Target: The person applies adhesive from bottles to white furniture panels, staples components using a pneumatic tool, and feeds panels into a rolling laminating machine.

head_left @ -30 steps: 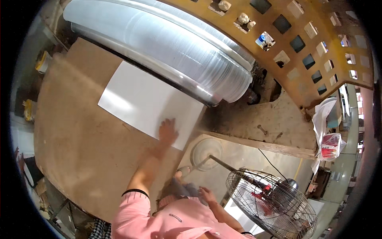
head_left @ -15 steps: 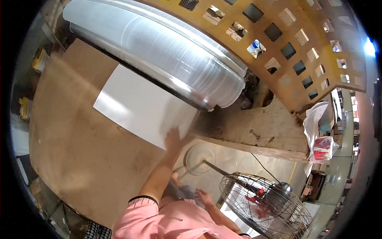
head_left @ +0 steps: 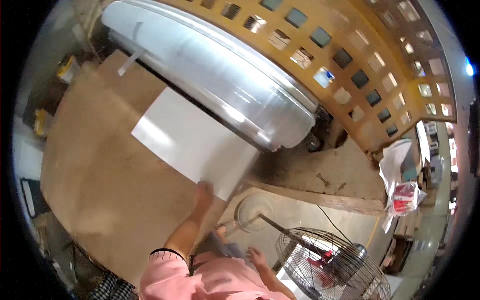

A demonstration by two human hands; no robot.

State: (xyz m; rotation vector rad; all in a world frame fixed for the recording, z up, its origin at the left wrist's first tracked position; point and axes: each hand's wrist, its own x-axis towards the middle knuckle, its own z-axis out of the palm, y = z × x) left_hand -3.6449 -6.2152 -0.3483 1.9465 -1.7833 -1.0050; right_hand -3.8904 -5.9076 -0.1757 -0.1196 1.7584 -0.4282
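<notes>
A white rectangular sheet [head_left: 200,135] lies flat on the brown board-topped table, its far edge along the dark bar below the large film-wrapped roll [head_left: 215,65]. My left hand [head_left: 204,194] rests at the sheet's near edge, close to its right corner. Its fingers, somewhat blurred, lie extended over the paper and do not wrap round anything. Beside my body, left of the standing fan, my right hand [head_left: 257,257] hangs with its fingers apart and holds nothing.
A caged fan [head_left: 330,262] stands at the lower right. Beyond the roll rises a yellow perforated metal guard [head_left: 360,55]. A wooden ledge [head_left: 320,177] juts to the right, with a red item in clear plastic [head_left: 404,198] at its end. A narrow pale strip [head_left: 131,62] hangs at the roll's left end.
My left hand has slid back toward the sheet's near edge. A narrow pale strip now shows at the roll's left end. The whole view has shifted slightly; the sheet stays by the bar.
</notes>
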